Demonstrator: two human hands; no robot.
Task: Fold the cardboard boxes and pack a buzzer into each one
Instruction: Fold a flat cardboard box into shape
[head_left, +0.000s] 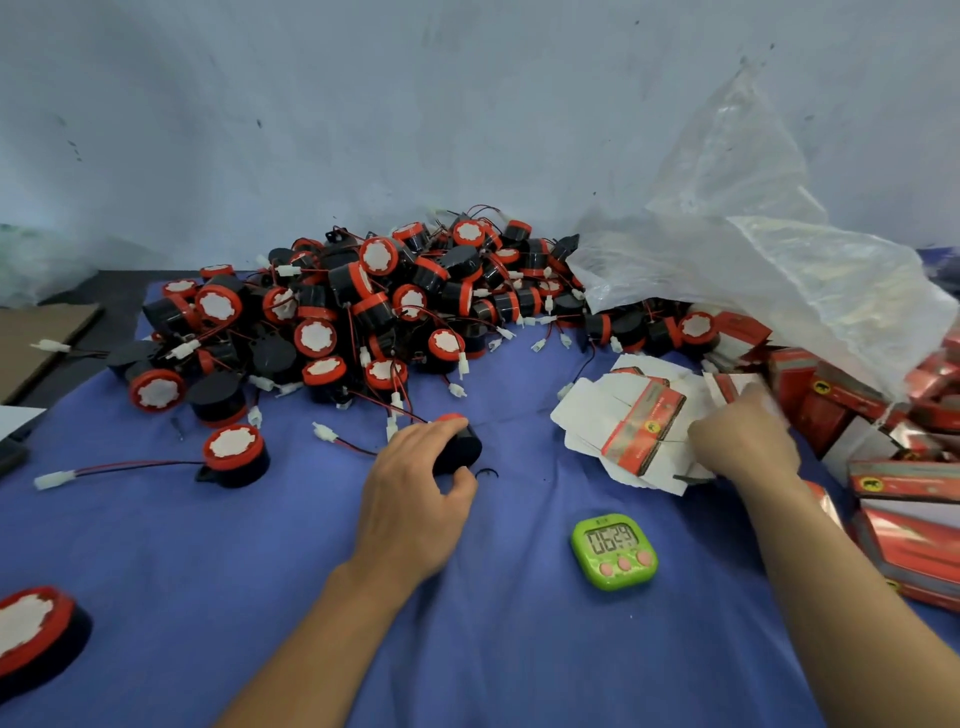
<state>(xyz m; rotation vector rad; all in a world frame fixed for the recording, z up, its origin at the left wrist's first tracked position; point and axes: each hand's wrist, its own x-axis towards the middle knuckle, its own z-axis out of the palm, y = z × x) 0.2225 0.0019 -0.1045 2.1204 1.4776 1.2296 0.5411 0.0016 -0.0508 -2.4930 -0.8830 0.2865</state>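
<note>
Two hands work apart. The left hand (415, 478) curls round a black buzzer (460, 444) lying on the blue worktop (208, 561), its red face turned far. Just right of it, the blurred right hand (743, 441) touches the flat cardboard boxes (639, 426); whether it pinches one I cannot tell. I'd say the buzzer goes rightward next.

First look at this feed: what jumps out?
A big heap of red-and-black buzzers fills the far middle of the blue cloth, with a crumpled clear plastic bag rising to its right. Nearer, the left hand grips one buzzer and the blurred right hand is at a stack of flat boxes. A green timer sits between the forearms.
</note>
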